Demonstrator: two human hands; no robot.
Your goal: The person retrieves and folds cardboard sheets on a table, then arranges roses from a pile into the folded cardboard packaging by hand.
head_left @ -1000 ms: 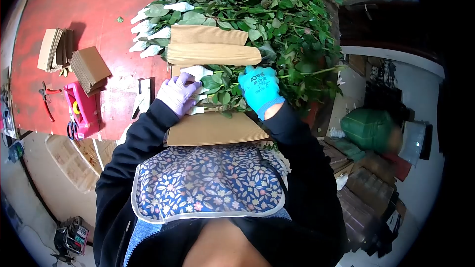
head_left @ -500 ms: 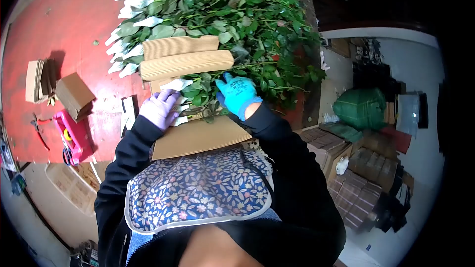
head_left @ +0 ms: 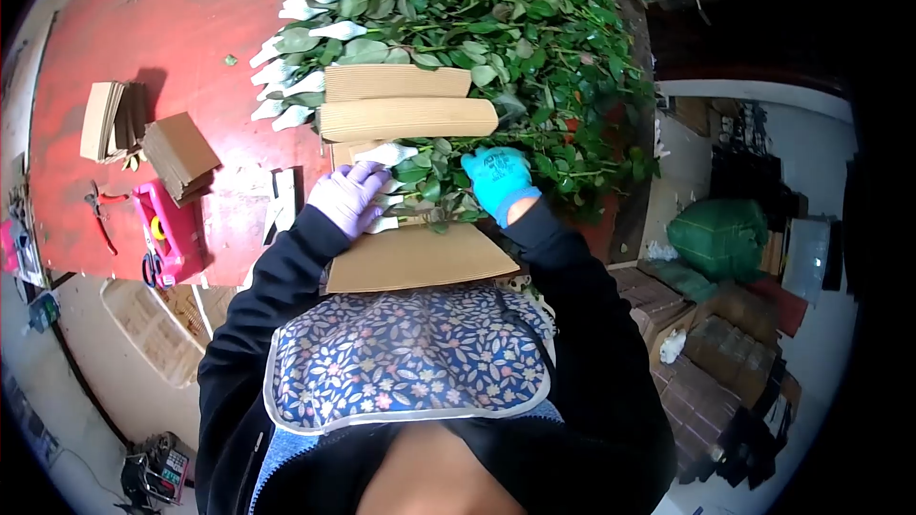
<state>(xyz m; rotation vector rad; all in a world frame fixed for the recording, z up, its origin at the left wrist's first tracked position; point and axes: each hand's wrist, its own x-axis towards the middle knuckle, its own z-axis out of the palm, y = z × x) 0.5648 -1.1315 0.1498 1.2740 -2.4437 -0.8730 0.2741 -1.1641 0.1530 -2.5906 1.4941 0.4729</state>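
Leafy rose stems with white-wrapped heads lie on a sheet of brown cardboard in front of me. My left hand, in a lilac glove, rests its bent fingers against the wrapped heads at the left end. At the stem side, my right hand, in a teal glove, has its fingers curled round the stems; its fingertips are partly hidden. Just beyond both hands lie two strips of ribbed cardboard. A large heap of similar leafy stems covers the table behind them.
On the red table at left are cardboard stacks, red-handled pruners, a pink holder and scissors. A basket stands below the edge. Boxes and a green sack are at right.
The whole view has shifted, so the table and its things appear further right. My right hand's fingers, spread before, are now curled in around the stems. My left hand stays by the wrapped heads.
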